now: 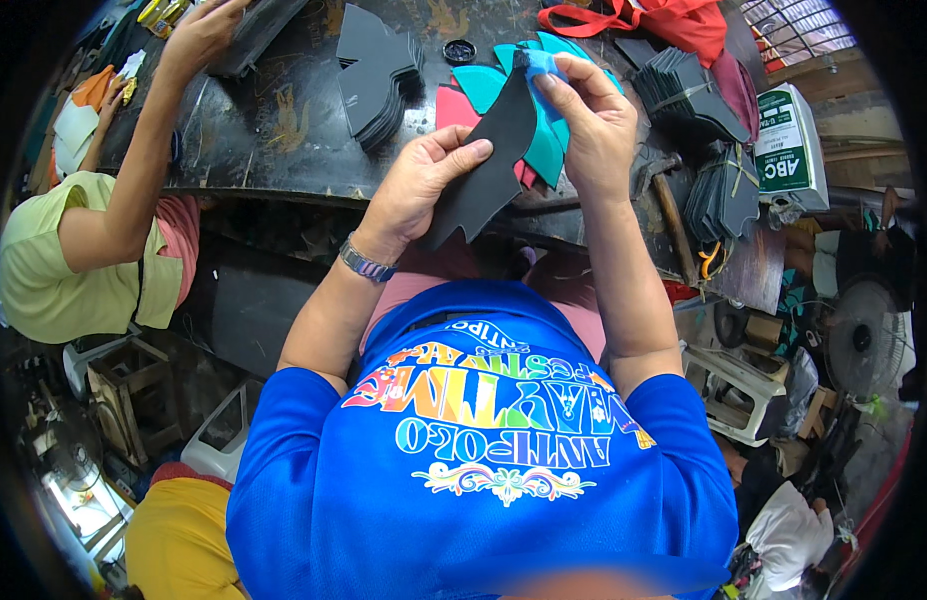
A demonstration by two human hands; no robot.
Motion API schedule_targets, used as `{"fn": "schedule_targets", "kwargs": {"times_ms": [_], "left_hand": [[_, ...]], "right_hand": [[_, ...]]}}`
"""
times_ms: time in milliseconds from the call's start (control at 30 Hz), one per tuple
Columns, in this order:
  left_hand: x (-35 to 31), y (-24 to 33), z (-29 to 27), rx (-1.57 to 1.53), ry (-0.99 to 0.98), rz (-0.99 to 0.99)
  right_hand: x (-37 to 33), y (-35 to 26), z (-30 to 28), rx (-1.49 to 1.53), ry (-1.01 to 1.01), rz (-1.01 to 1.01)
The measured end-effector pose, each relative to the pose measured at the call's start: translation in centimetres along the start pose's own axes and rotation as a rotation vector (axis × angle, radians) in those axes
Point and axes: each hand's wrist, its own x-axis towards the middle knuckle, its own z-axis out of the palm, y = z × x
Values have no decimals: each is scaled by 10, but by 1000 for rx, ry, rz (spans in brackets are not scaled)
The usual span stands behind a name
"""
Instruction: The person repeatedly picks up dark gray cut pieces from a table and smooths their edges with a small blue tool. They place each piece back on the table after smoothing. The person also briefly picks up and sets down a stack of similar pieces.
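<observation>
Scuffed, dark and marked with faded gold patterns, the table (234,155) spans the upper part of the head view, with a standing fan (867,335) among clutter at the far right. Near the table's front edge, the left hand (419,180) pinches a black sheet piece (489,175) by its left side, thumb on top. The right hand (599,125) is closed to a narrow pinch on a small blue wad (541,66) at the sheet's upper tip. Behind the sheet lie teal pieces (547,152) and a red piece (452,108); whether the sheet touches them, I cannot tell. Just above them is a small round dish (459,51) with dark contents, and left of that a stack of grey pieces (372,85). To the right are a tied grey bundle (684,92), another grey bundle (722,195), a wooden-handled hammer (674,225) and a white-and-green box (787,150). Beyond the right hand lies a red bag (674,25). At the left, a co-worker in a pale yellow-green top (74,250) reaches over the table.
</observation>
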Motion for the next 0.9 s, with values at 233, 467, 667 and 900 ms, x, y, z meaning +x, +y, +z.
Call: {"fn": "schedule_targets", "kwargs": {"times_ms": [233, 467, 667, 900], "left_hand": [[3, -4, -5, -64, 24, 45], [10, -9, -7, -130, -43, 41], [13, -11, -3, -136, -16, 90], [14, -6, 2, 4, 19, 184]], "right_hand": [[-8, -1, -4, 123, 53, 81], [-36, -11, -5, 51, 20, 206], [-59, -15, -6, -41, -34, 192], [-57, -27, -21, 260, -155, 529]]}}
